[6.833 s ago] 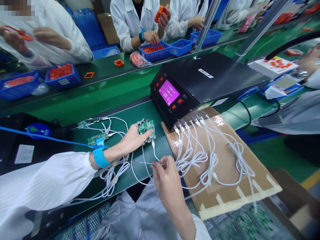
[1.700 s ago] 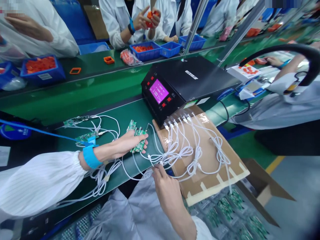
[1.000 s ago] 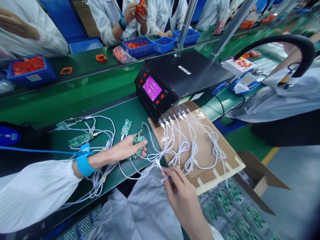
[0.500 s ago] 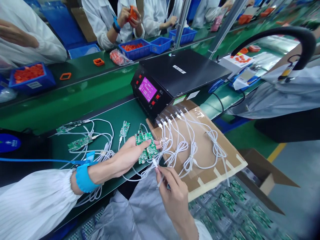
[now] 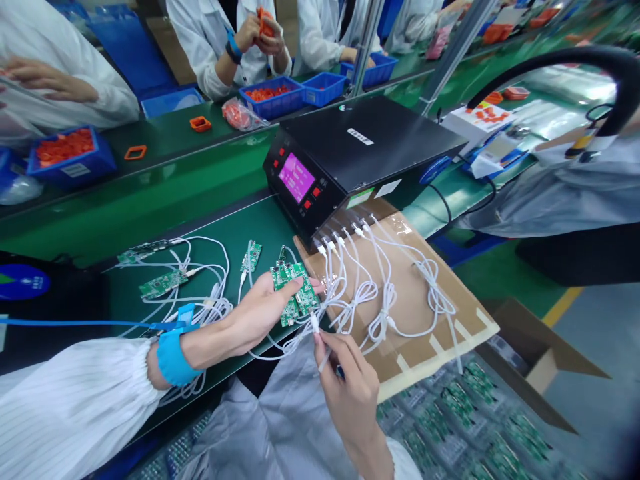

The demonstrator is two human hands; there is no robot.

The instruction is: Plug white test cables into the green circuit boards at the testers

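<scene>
Packed boards (image 5: 457, 400) lay lowest, below the near edge of the bench (image 5: 235, 233), on the right. Over that edge the right hand (image 5: 350, 380) pinched a white plug (image 5: 315, 324) between thumb and fingers. Its tip met the lower edge of the held boards (image 5: 296, 293); whether it was fully seated could not be told. The left hand (image 5: 257, 310), with a blue strap (image 5: 176, 358) at the wrist, gripped those boards, thumb on top, fingers beneath. To the right, cardboard (image 5: 417, 360) overhung the near edge, carrying coiled cables (image 5: 385, 312). Toward the far edge lay a lone board (image 5: 253, 256), cabled at its near end; another board (image 5: 163, 285) lay farther left. Behind the cardboard stood a black box (image 5: 373, 143), its screen (image 5: 297, 177) lit pink. Beyond the bench's far edge, a co-worker's hands (image 5: 270, 41) held an orange part (image 5: 265, 23) above a blue bin (image 5: 280, 109).
</scene>
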